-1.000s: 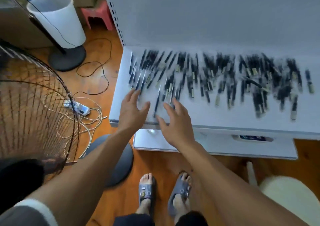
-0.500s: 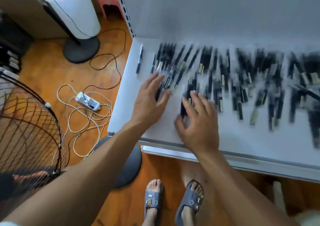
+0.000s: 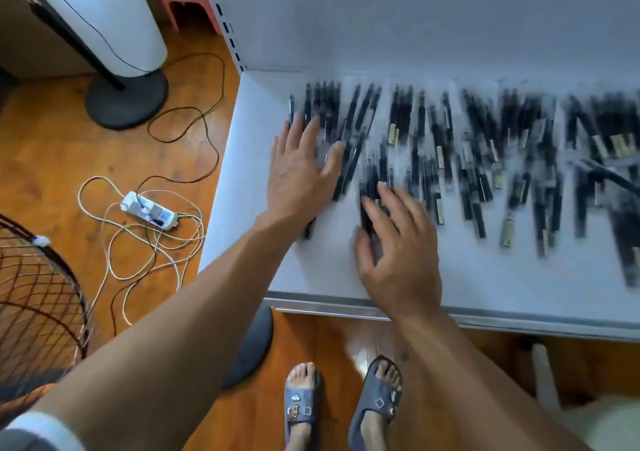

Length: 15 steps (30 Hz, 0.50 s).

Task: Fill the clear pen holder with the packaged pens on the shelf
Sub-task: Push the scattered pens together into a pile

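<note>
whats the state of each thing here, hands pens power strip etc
packaged pens, lying loose across the shelf, none lifted
left hand, flat, fingers straight, resting on packaged pens
right hand, open, fingers spread, touching packaged pens
power strip, on the floor, plug in it, cords tangled around it
clear pen holder, not in view

Pwr strip (image 3: pixel 149 212), cords (image 3: pixel 180 242), white bin (image 3: pixel 104 21) on floor.
</note>
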Each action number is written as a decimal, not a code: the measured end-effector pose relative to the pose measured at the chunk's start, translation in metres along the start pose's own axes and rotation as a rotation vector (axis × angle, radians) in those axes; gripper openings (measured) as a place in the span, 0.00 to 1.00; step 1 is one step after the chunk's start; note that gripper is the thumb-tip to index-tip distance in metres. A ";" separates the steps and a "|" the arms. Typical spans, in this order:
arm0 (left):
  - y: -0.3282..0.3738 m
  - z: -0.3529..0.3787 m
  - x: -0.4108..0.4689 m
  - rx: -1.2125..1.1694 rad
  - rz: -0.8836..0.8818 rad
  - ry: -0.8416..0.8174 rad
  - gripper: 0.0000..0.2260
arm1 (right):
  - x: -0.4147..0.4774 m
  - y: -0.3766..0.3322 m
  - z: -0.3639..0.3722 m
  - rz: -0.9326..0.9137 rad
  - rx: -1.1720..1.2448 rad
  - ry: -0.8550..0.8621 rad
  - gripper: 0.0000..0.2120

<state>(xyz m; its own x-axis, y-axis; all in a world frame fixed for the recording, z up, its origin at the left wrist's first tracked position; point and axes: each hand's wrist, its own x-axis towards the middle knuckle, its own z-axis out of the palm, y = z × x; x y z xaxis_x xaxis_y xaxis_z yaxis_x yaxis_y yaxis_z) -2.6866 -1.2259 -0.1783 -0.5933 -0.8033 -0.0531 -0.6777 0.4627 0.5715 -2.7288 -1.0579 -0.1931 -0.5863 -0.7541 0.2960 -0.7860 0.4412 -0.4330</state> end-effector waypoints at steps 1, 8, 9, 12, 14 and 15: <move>0.003 0.001 -0.001 0.001 0.013 -0.019 0.27 | 0.000 0.001 -0.003 -0.003 0.000 0.000 0.20; 0.013 0.006 -0.007 0.088 0.061 -0.093 0.29 | 0.021 0.025 -0.027 0.080 -0.276 -0.230 0.32; 0.015 0.007 -0.007 0.094 0.063 -0.108 0.29 | 0.024 0.030 -0.029 0.106 -0.275 -0.264 0.33; 0.023 0.011 -0.008 0.117 0.088 -0.135 0.30 | 0.024 0.040 -0.033 0.129 -0.253 -0.291 0.33; 0.029 0.017 -0.009 0.143 0.100 -0.148 0.30 | 0.022 0.044 -0.036 0.142 -0.238 -0.278 0.32; 0.032 0.020 -0.008 0.153 0.102 -0.156 0.30 | 0.022 0.046 -0.037 0.149 -0.234 -0.272 0.32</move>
<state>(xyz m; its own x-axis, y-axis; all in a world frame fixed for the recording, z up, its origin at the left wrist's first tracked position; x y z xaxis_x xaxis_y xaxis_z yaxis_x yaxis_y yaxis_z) -2.7123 -1.1965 -0.1761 -0.7139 -0.6873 -0.1339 -0.6616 0.5994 0.4505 -2.7848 -1.0359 -0.1755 -0.6485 -0.7612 -0.0051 -0.7383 0.6306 -0.2394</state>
